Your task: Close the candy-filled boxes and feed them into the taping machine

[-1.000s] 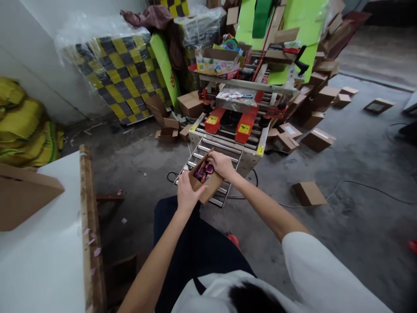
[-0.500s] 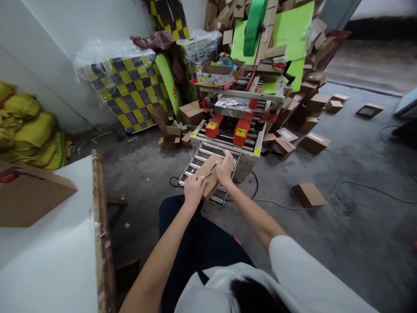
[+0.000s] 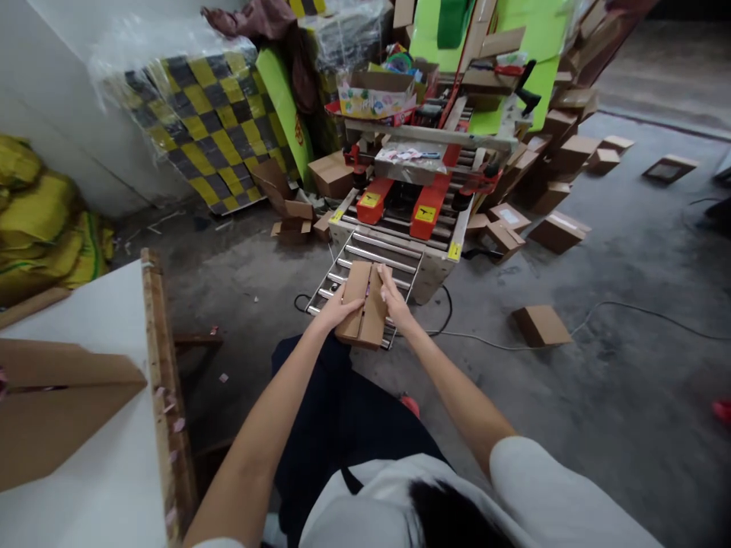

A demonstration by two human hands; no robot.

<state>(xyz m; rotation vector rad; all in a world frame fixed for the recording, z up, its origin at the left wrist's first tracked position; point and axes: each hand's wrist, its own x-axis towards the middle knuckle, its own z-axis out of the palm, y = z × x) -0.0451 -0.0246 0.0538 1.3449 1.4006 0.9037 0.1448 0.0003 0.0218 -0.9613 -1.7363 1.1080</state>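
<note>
The box [image 3: 359, 323] is positioned in front of the person, between the left hand [image 3: 334, 310] and the right hand [image 3: 395, 301]. Its two long top flaps are folded inward; a narrow gap runs lengthwise between them, with a small purple item visible inside.

Left hand: the thumb is separated from the fingers and lies across the left flap, its tip near the gap. The fingers are at the left side wall, partly hidden. The box edge is held between thumb and fingers.

Right hand: the fingers are open, nearly straight and close together, set against the far part of the right flap. They touch the box without closing around it.

The box is over the near end of the rollers [image 3: 381, 252]; whether it bears on them cannot be determined. To the left, a white table [image 3: 108, 304] supports a carton [image 3: 62, 426]. Beyond the rollers are two orange guides [image 3: 428, 209]. A wrapped stack [image 3: 211, 122] is located farther back, left.
</note>
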